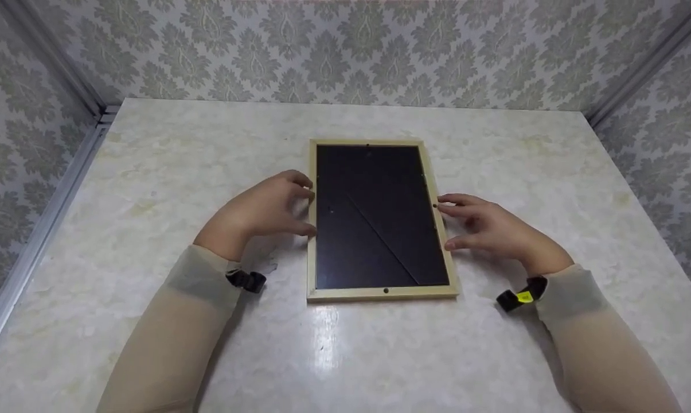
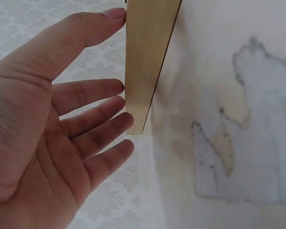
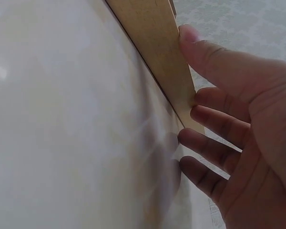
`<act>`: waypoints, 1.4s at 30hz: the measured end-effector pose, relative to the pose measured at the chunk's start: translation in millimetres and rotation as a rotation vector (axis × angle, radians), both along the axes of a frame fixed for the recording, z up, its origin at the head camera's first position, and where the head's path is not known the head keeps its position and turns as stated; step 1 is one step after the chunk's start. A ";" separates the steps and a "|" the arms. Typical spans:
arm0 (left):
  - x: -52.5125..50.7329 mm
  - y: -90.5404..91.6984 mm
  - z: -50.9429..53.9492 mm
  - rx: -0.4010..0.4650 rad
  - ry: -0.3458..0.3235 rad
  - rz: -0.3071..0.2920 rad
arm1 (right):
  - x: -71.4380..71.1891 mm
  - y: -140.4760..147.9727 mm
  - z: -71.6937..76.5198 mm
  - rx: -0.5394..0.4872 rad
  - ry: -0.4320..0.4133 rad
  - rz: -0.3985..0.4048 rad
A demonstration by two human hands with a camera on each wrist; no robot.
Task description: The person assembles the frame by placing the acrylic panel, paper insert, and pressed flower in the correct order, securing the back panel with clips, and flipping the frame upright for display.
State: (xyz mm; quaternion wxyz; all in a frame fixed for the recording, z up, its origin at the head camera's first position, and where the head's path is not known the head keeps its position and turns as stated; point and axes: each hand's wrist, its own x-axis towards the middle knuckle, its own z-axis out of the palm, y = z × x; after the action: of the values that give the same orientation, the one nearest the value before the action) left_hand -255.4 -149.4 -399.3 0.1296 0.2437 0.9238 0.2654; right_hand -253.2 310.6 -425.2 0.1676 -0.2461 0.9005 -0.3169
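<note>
Pale sleeves [image 1: 156,344], glossy marbled tabletop [image 1: 391,355], wooden frame [image 1: 351,295] lying flat, damask-patterned walls [image 1: 345,51]

On R wrist cam I see R hand [image 3: 260,150], fingers apart, thumb [image 3: 205,55] & upper fingertips [image 3: 201,97] at frame [image 3: 155,43] edge; can't tell if touching. Shadows on pale table [image 3: 62,119], patterned wall [image 3: 248,24] bkgd.

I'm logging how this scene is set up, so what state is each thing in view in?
Wooden frame: lying flat on the table, back side up.
Black backing: set in the frame; a diagonal line crosses it, perhaps a stand folded flat.
Left hand: open, touching the frame's left side.
Right hand: open, touching its right side.
Black wrist devices: worn, one per wrist.
</note>
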 end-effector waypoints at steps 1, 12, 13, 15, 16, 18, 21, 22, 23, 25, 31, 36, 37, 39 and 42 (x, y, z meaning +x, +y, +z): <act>-0.2 0.5 0.3 0.000 0.003 0.000 | 0.1 0.4 -0.5 0.000 -0.002 -0.003; 0.3 2.9 1.3 -0.010 0.012 0.014 | 0.0 1.1 -2.3 0.007 0.006 -0.003; 0.2 3.3 1.4 -0.009 0.019 0.017 | 0.0 1.3 -2.3 0.007 0.007 -0.003; -0.2 4.1 1.8 -0.008 0.035 0.021 | -0.1 2.0 -2.8 0.006 0.009 -0.006; -0.1 4.7 2.5 -0.009 0.042 0.023 | -0.1 2.1 -2.8 0.006 0.012 -0.007; -0.1 5.6 3.0 -0.016 0.055 0.026 | -0.1 2.1 -2.6 0.011 0.021 -0.004; 1.3 7.5 4.7 -0.046 0.095 0.020 | -0.3 1.4 -2.2 0.021 0.030 0.001; 1.9 8.1 5.3 -0.059 0.122 0.012 | -0.3 1.2 -2.1 0.023 0.030 0.001; 2.7 9.0 5.9 -0.073 0.154 0.001 | -0.3 1.1 -1.9 0.024 0.030 0.000; 5.5 11.1 8.0 -0.109 0.231 -0.028 | -0.3 0.9 -1.7 0.025 0.024 -0.001; 13.6 18.2 14.6 -0.183 0.340 -0.080 | -0.9 1.9 -1.3 0.030 0.019 -0.008; 10.2 14.7 7.7 -0.126 0.266 -0.060 | -1.1 3.2 -3.2 0.031 0.028 -0.001; 9.2 13.7 6.3 -0.115 0.259 -0.060 | -1.0 3.4 -3.4 0.029 0.031 0.002; 7.8 12.8 4.5 -0.092 0.254 -0.073 | -1.1 4.5 -4.3 0.025 0.038 0.007; 6.8 12.4 4.9 -0.073 0.252 -0.086 | -1.4 5.4 -4.6 0.011 0.043 0.010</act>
State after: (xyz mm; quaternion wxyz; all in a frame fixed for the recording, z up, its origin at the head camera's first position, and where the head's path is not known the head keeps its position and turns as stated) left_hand -248.6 -137.0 -394.5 0.0326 0.3094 0.9305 0.1933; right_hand -254.6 316.0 -429.8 0.1514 -0.2564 0.9044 -0.3057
